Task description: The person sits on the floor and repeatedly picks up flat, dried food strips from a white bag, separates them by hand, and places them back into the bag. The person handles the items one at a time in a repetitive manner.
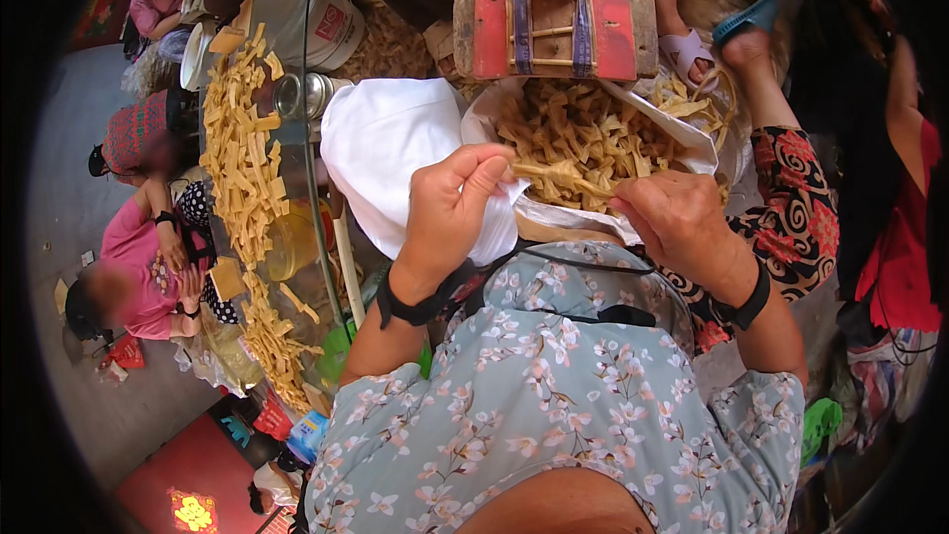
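Between my two hands a strip of tan, dried sheet-like material [567,176] is stretched, knotted or bunched in its middle. My left hand [463,200] pinches one end between thumb and fingers. The other end is pinched by my right hand [671,219]. Right behind the strip, a white sack [693,144] stands with its mouth spread, filled with many knotted tan pieces [593,126]. A white cloth [400,148] lies beside the sack, next to my left hand.
A glass-topped table [308,141] at the left bears many loose tan strips [241,156]. Beyond the sack stands a red wooden board [619,7] with a small wooden holder. A white bucket [334,26] and metal tins [319,93] are at the upper left. Co-workers sit around.
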Demonstrator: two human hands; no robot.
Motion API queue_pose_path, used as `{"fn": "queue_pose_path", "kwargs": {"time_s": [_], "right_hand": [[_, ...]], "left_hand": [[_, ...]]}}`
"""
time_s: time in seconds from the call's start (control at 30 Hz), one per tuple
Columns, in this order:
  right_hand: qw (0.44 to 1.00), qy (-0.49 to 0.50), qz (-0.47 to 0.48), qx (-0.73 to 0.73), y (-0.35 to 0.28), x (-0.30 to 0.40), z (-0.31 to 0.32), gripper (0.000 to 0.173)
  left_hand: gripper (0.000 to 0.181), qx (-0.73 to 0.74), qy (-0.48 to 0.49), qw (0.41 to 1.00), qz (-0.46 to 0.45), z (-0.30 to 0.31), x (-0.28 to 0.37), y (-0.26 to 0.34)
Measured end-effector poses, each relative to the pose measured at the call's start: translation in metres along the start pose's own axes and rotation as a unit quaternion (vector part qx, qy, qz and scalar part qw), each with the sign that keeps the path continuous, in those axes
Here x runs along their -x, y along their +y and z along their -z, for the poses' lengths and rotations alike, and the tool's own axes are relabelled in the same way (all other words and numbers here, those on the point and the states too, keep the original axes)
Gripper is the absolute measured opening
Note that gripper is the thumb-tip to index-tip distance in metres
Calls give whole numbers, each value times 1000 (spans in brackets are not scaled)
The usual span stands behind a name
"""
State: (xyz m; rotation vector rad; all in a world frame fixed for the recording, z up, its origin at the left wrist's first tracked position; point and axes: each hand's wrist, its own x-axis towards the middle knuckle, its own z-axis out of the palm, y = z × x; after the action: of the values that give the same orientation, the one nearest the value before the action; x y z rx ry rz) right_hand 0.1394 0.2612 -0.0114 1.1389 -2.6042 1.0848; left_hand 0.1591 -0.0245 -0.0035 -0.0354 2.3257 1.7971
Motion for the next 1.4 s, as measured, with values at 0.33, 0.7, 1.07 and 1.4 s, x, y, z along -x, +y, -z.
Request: {"fn": "queue_pose_path", "kwargs": {"time_s": [0.33, 0.7, 1.07, 1.4], "right_hand": [[990, -105, 88, 43, -12, -3, 12, 11], [995, -72, -54, -51, 38, -23, 20, 6], [985, 54, -16, 162, 122, -118, 8, 12], [995, 96, 40, -6, 73, -57, 4, 12]], "left_hand": [[18, -422, -169, 804, -382, -26, -6, 30], [11, -346, -86, 895, -269, -14, -52, 30], [17, -362, 99, 898, -230, 4, -151, 29], [24, -49, 32, 985, -162, 1, -73, 46]]}}
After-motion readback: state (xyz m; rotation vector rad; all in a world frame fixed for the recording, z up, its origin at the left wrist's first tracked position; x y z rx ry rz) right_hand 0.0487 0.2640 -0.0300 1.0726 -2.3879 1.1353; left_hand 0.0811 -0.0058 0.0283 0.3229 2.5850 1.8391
